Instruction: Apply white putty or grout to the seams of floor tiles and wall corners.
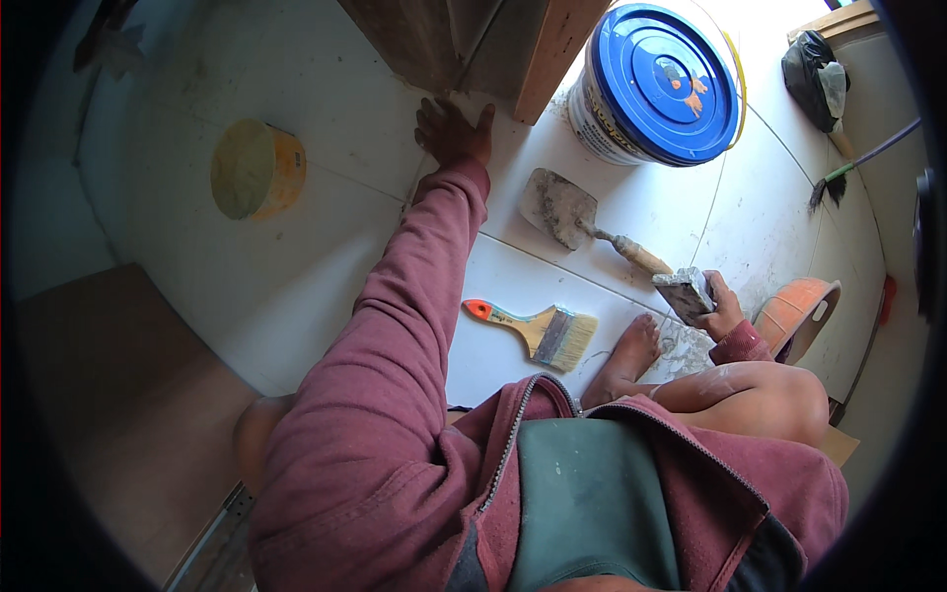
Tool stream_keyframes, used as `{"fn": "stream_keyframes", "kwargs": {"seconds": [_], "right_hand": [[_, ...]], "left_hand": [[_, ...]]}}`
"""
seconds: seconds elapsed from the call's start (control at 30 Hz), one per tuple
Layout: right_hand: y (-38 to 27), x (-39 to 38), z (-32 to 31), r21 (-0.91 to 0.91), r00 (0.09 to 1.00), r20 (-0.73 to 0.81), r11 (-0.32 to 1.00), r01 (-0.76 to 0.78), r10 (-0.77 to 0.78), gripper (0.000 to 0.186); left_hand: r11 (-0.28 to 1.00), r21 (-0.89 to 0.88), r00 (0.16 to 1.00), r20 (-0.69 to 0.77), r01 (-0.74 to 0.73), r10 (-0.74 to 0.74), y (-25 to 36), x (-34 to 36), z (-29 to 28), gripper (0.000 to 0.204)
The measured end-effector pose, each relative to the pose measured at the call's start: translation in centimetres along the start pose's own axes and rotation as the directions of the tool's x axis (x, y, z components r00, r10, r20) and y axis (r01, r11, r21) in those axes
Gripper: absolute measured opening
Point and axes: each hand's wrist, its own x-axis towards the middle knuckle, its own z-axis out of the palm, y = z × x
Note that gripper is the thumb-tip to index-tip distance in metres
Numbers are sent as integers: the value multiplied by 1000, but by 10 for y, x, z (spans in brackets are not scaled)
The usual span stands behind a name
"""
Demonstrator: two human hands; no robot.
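My left hand (456, 134) reaches forward with its fingers apart, at the floor by the foot of a dark wooden panel (424, 39); it holds nothing. In my right hand (724, 308) is a small grey block (685, 294) with a pale, rough edge; its exact kind I cannot make out. A dirty trowel (559, 208) lies on the white tiles between my hands, its wooden handle pointing toward the grey block. Nearer to me a wide paintbrush (538, 331) with an orange-tipped handle lies flat.
A bucket with a blue lid (666, 84) stands ahead, beside a wooden post (560, 59). Left of my arm is a yellow tub (258, 170). An orange basin (797, 308) sits at right, with a broom (837, 185) and black bag (814, 79) farther off. A brown board (128, 365) lies at left.
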Motion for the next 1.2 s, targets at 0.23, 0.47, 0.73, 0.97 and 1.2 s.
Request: {"fn": "stream_keyframes", "kwargs": {"seconds": [0.23, 0.47, 0.73, 0.97, 1.2], "right_hand": [[6, -1, -1, -2, 1000, 0, 1000, -24, 24, 56], [8, -2, -2, -17, 999, -7, 999, -43, 42, 56], [2, -3, -2, -40, 998, -6, 998, -58, 57, 55], [4, 0, 3, 15, 998, 12, 998, -56, 55, 55], [-1, 6, 3, -10, 1000, 22, 1000, -15, 15, 56]], "left_hand": [[986, 78, 986, -54, -151, 155, -4, -12, -6, 78], [911, 201, 928, -24, -360, 372, -27, -1, -21, 70], [866, 308, 917, 65, -395, 395, -32, 8, -38, 66], [971, 134, 981, 26, -196, 195, -58, 21, -42, 70], [998, -16, 998, -2, -55, 55, -11, -6, -13, 73]]}}
